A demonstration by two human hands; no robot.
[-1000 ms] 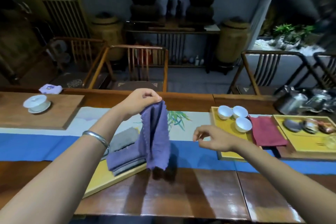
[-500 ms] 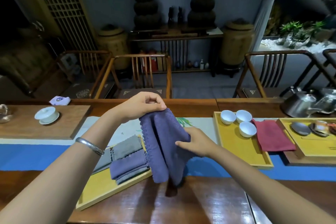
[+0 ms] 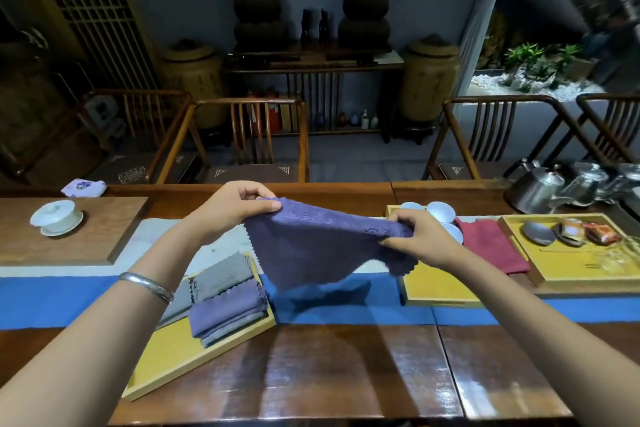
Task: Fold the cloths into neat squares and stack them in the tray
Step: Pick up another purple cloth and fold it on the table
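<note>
A purple cloth (image 3: 311, 250) hangs spread out in the air above the blue table runner. My left hand (image 3: 235, 206) pinches its upper left corner and my right hand (image 3: 420, 236) grips its upper right corner. Below and to the left lies a yellow tray (image 3: 166, 360) on the wooden table. In the tray sits a stack of folded cloths (image 3: 228, 310), purple on top with grey beneath, and more grey cloth (image 3: 221, 276) lies behind it.
A second yellow tray (image 3: 436, 288) with white cups (image 3: 440, 211) and a red cloth (image 3: 491, 248) lies to the right. Further right a tray (image 3: 575, 270) holds small dishes, with metal kettles (image 3: 533, 187) behind. A lidded white cup (image 3: 55, 217) stands on a board at the left.
My right hand reached in, took the hanging cloth's other corner and pulled it out to the right, so the cloth now hangs spread between both hands.
</note>
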